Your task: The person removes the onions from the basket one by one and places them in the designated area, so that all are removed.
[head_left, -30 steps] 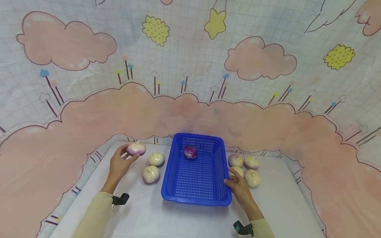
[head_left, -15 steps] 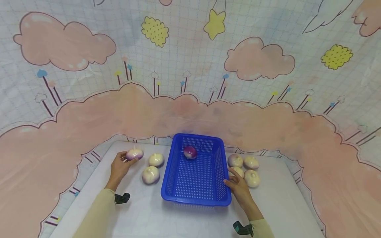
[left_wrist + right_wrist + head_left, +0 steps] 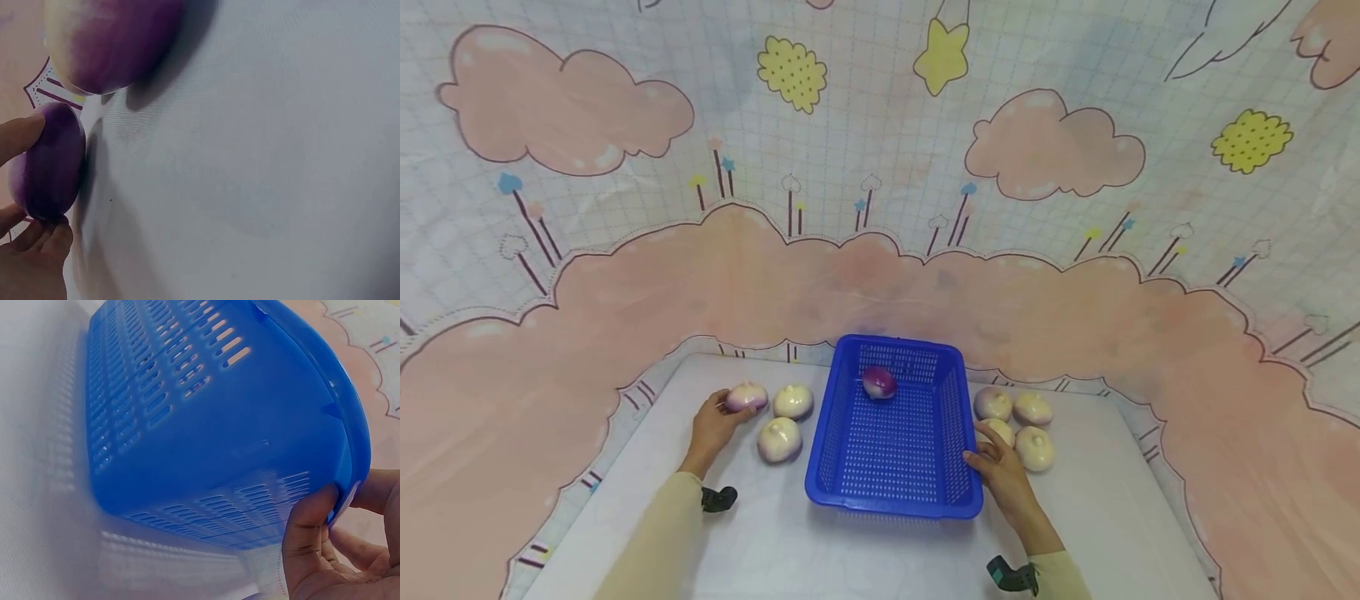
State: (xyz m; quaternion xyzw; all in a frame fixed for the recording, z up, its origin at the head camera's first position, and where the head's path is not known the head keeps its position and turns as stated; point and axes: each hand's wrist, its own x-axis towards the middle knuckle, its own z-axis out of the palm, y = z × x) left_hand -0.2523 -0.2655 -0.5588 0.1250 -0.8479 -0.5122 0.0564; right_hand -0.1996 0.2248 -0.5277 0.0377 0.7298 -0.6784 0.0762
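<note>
At the table's left, my left hand (image 3: 711,427) holds a purple-and-white onion (image 3: 747,397) between thumb and fingers. The left wrist view shows this held onion (image 3: 53,165) low at the tabletop, with another onion (image 3: 119,40) nearer the camera. Two pale onions lie just right of the held one, one behind (image 3: 793,402) and one in front (image 3: 779,440). My right hand (image 3: 1006,479) pinches the right rim of a blue plastic basket (image 3: 891,506), thumb and fingers on either side of it (image 3: 219,425). A darker purple onion (image 3: 879,383) lies inside the basket near its back.
Several pale onions (image 3: 1034,450) sit together right of the basket, one partly hidden behind my right fingers. The white tabletop (image 3: 760,542) runs toward me. A patterned cloth (image 3: 895,283) hangs behind and along both sides.
My left hand has lowered the onion toward the tabletop and shifted slightly right, close to the other two onions. The right hand and the basket have stayed put.
</note>
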